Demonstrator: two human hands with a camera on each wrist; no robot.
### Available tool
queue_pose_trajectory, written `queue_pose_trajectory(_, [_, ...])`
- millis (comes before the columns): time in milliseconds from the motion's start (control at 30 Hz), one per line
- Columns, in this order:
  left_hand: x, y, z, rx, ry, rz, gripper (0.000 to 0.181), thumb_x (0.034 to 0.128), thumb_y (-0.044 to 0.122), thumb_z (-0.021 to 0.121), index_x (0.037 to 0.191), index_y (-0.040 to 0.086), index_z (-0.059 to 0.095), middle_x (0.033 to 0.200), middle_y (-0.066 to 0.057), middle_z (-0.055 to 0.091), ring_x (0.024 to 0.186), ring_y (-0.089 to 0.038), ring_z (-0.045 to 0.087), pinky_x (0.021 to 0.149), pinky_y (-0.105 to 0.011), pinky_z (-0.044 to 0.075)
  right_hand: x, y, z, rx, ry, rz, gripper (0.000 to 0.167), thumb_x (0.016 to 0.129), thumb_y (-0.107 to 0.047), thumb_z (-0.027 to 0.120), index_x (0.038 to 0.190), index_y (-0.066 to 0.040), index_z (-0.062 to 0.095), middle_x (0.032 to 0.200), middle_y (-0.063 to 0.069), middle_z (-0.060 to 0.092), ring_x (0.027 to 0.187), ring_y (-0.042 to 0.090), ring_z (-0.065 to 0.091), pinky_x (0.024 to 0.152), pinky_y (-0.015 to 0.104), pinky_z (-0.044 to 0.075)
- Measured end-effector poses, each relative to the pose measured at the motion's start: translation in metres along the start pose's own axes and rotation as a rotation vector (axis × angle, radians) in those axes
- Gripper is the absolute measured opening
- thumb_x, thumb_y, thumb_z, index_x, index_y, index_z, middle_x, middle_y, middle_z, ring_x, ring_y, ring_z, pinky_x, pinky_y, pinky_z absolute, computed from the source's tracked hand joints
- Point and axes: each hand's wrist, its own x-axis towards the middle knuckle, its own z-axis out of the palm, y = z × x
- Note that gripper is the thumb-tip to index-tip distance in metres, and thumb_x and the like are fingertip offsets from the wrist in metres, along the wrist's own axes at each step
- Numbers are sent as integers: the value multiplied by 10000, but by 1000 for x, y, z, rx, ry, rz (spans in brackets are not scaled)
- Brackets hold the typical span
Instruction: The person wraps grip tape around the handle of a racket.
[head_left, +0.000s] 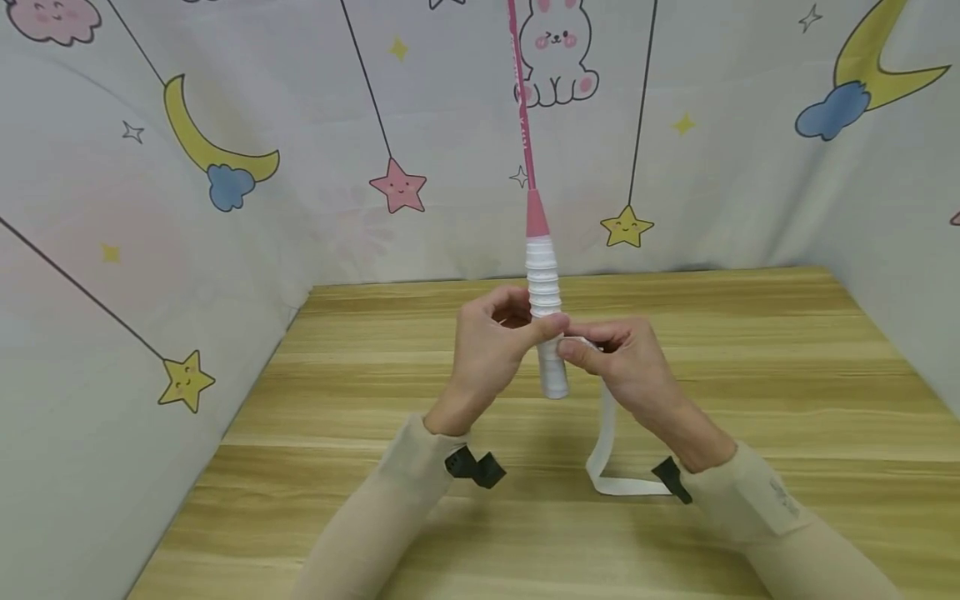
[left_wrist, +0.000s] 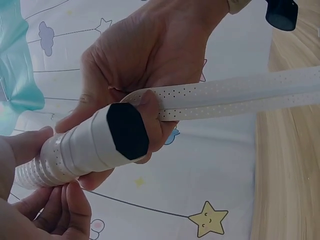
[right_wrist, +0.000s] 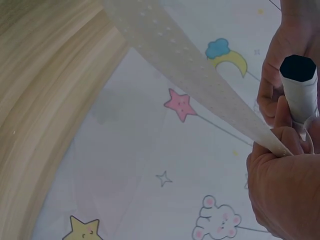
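Observation:
A racket with a thin pink shaft (head_left: pixel 522 108) and pink cone (head_left: pixel 537 215) stands nearly upright, leaning slightly left; its head is out of view. White ridged grip tape (head_left: pixel 543 271) covers the handle, and its black butt end (left_wrist: pixel 128 132) shows in the left wrist view. My left hand (head_left: pixel 491 346) holds the middle of the handle, thumb across the front. Just to the right, my right hand (head_left: pixel 637 367) pinches a loose white perforated tape (left_wrist: pixel 220 95) close against the handle. The tape's free length (head_left: pixel 606 433) hangs below that hand, towards the right wrist.
A wood-grain table (head_left: pixel 360 350) lies beneath both hands. Behind and at the sides hangs a pale cloth (head_left: pixel 465 125) printed with stars, moons and a rabbit. Dark wrist-worn pieces sit on the left sleeve (head_left: pixel 420 454) and right sleeve (head_left: pixel 750 492). Something teal (left_wrist: pixel 20 65) shows at the left wrist view's edge.

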Motion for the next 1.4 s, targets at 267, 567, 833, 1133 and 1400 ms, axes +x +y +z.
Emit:
queue_pose_trajectory(267, [1, -1, -2, -77, 2, -55, 234, 907, 110, 884, 1081, -18, 793, 958, -41, 775, 847, -124, 659, 797, -263, 555, -1, -3, 1, -25, -2, 15, 298, 1056, -92, 714, 1304, 73, 729, 1272, 68, 797, 1100, -15, 725, 925, 241, 581])
queue_pose_trajectory(567, [1, -2, -4, -152, -39, -79, 255, 964, 72, 806, 1168, -75, 767, 973, 39, 760, 926, -110, 675, 882, -294, 569, 0, -6, 1, -18, 52, 60, 283, 1027, -81, 754, 1265, 73, 759, 1120, -70, 844, 1071, 1, 762, 910, 242, 611])
queue_pose_trajectory(833, [1, -5, -7, -265, -118, -58, 488, 981, 244, 832, 1242, -150, 713, 971, 91, 777, 915, -75, 694, 904, -269, 573, 2, -4, -4, 39, 45, 78, 108, 991, -143, 818, 1057, -205, 877, 987, -165, 835, 967, 44, 742, 845, 257, 596])
queue_pose_trajectory(1133, [0, -3, -8, -305, -167, -92, 322, 1058, -1, 637, 1320, -187, 654, 991, 102, 752, 940, -68, 677, 879, -233, 578, 4, 0, -7, 87, 21, 97, 118, 952, -226, 864, 942, -343, 857, 952, -156, 817, 925, 48, 705, 829, 258, 572])
queue_pose_trajectory(1400, [0, -4, -6, -401, -214, -88, 846, 938, 450, 786, 1409, -220, 574, 1111, 98, 753, 1027, -73, 661, 939, -225, 561, 6, -1, -6, 173, -31, 132, 237, 1008, -99, 783, 930, -314, 843, 872, -151, 755, 792, 55, 560, 737, 237, 481])
